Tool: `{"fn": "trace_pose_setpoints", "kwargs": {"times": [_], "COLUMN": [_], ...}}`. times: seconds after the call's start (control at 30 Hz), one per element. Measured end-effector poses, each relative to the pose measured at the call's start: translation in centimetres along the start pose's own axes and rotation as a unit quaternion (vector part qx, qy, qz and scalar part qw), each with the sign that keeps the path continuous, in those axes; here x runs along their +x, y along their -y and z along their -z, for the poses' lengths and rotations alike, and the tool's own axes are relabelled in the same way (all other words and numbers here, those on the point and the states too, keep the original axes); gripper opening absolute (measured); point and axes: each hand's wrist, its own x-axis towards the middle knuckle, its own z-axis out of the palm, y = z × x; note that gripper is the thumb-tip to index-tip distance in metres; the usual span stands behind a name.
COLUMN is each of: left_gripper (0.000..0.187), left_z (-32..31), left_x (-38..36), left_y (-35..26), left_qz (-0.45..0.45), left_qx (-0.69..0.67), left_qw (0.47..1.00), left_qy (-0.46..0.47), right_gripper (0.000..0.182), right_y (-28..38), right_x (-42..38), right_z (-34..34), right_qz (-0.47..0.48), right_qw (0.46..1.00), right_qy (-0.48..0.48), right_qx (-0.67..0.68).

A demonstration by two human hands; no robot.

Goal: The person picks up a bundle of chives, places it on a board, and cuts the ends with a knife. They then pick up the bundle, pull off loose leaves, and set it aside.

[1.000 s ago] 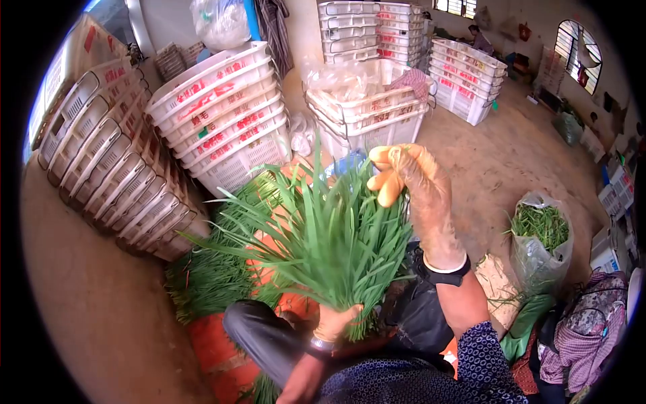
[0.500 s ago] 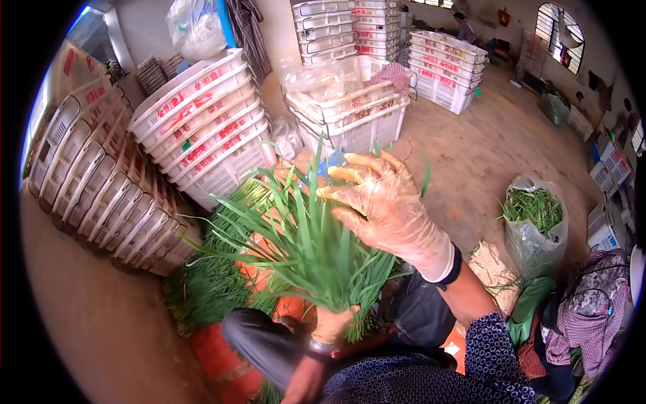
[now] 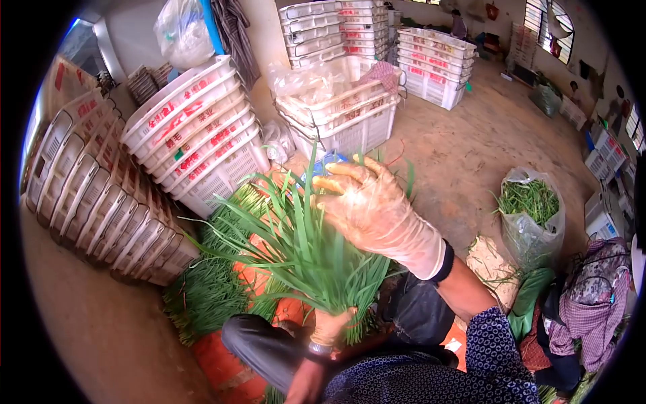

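A bunch of long green leaves stands fanned out in front of my body. My left hand, gloved and with a watch at the wrist, is wrapped round the lower part of the bunch. At the upper right side of the leaves is my right hand, in a pale translucent glove, its fingers bent and apart; leaves lie against and behind it. More green leaves lie in a pile on an orange sheet at the left.
Stacked white crates stand at the back left, with tilted crates beside them. Behind the bunch is a crate with plastic bags. A clear bag of greens and folded clothing are at the right. Farther back are people.
My right hand has moved slightly left and down, closer over the leaves. My left hand keeps its hold on the bunch. The head view has shifted a little.
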Motion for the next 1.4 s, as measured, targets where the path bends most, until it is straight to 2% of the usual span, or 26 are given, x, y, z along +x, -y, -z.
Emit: {"fn": "trace_pose_setpoints", "kwargs": {"times": [0.17, 0.2, 0.27, 0.3, 0.33, 0.37, 0.4, 0.43, 0.47, 0.53, 0.57, 0.67, 0.8, 0.83, 0.93, 0.97, 1.07, 1.23, 1.33, 1.37, 1.4], "left_gripper": [0.083, 0.082, 0.071, 0.066, 0.066, 0.080, 0.079, 0.079, 0.079, 0.078, 0.078, 0.077, 0.076, 0.076, 0.075, 0.075, 0.074, 0.073, 0.073, 0.073, 0.073], "left_z": [-0.7, 1.0, 0.9, 3.5, 2.0, 6.2, 7.8, 6.3, 3.5, -0.2, -1.7, -4.1, -6.6, -7.1, -8.5, -8.7, -8.5, -6.8, -4.9, -4.1, -3.2], "left_x": [-0.3, -0.3, -0.4, 0.3, -0.1, 0.3, -0.1, 0.5, 1.1, 2.8, 3.4, 4.6, 5.6, 5.7, 6.2, 6.1, 6.1, 6.3, 6.8, 6.9, 7.0], "left_y": [-1.6, 0.5, -0.6, 3.4, 1.4, 7.9, 5.7, 4.0, 3.2, 1.9, 1.7, 1.5, 1.5, 1.6, 1.5, 1.4, 1.3, 1.2, 1.1, 1.0, 0.8], "left_qz": [0.034, 0.009, 0.113, 0.020, 0.059, -0.013, 0.072, 0.095, 0.098, 0.108, 0.111, 0.126, 0.141, 0.143, 0.153, 0.156, 0.165, 0.193, 0.214, 0.222, 0.228], "left_qx": [0.003, 0.069, 0.095, 0.131, 0.058, 0.058, 0.320, 0.358, 0.330, 0.283, 0.271, 0.253, 0.241, 0.239, 0.229, 0.226, 0.209, 0.180, 0.162, 0.154, 0.144], "left_qw": [0.999, 0.998, 0.989, 0.991, 0.996, 0.998, 0.943, 0.927, 0.936, 0.949, 0.951, 0.952, 0.950, 0.949, 0.948, 0.948, 0.952, 0.959, 0.961, 0.962, 0.962], "left_qy": [0.009, -0.001, -0.012, 0.011, 0.012, 0.034, 0.058, 0.064, 0.073, 0.087, 0.097, 0.118, 0.142, 0.147, 0.159, 0.160, 0.150, 0.101, 0.061, 0.046, 0.025], "right_gripper": [0.028, 0.028, 0.026, 0.023, 0.021, 0.023, 0.029, 0.030, 0.031, 0.032, 0.030, 0.019, 0.019, 0.020, 0.019, 0.020, 0.021, 0.019, 0.021, 0.028, 0.030], "right_y": [0.0, 0.1, -0.2, -0.4, -0.4, -1.2, -1.2, -1.4, -1.6, -2.0, -2.0, -3.1, -3.5, -3.8, -5.0, -4.8, -4.4, -1.5, -1.2, -1.5, -1.5], "right_x": [0.0, 0.1, -0.1, -0.6, -0.7, -1.2, -0.9, -1.1, -1.5, -1.8, -2.4, -3.8, -5.1, -4.7, -4.3, -4.0, -4.3, -7.4, -9.9, -11.3, -12.5], "right_z": [0.0, 0.3, 0.1, -0.8, -1.0, -2.8, -2.7, -2.9, -3.4, -2.9, -1.7, -2.0, -1.3, -1.3, 0.4, 0.8, 0.4, 0.8, -0.4, -1.9, -2.9], "right_qz": [-0.003, -0.011, -0.008, -0.011, -0.041, 0.008, -0.017, -0.027, -0.026, -0.054, -0.096, -0.102, -0.111, -0.138, -0.134, -0.174, -0.191, -0.218, -0.276, -0.273, -0.294], "right_qw": [0.999, 0.999, 0.998, 0.996, 0.998, 1.000, 0.998, 0.998, 0.998, 0.997, 0.992, 0.990, 0.992, 0.988, 0.982, 0.969, 0.963, 0.943, 0.915, 0.923, 0.915], "right_qy": [0.001, 0.003, -0.026, -0.046, 0.002, -0.008, 0.065, 0.036, 0.003, -0.001, 0.062, -0.089, -0.050, -0.070, -0.129, -0.148, -0.166, -0.112, -0.037, 0.028, 0.036], "right_qx": [0.047, 0.045, 0.054, 0.071, 0.048, 0.022, 0.012, 0.034, 0.065, 0.058, 0.055, 0.043, -0.041, -0.001, 0.039, 0.096, 0.096, 0.225, 0.291, 0.269, 0.273]}}
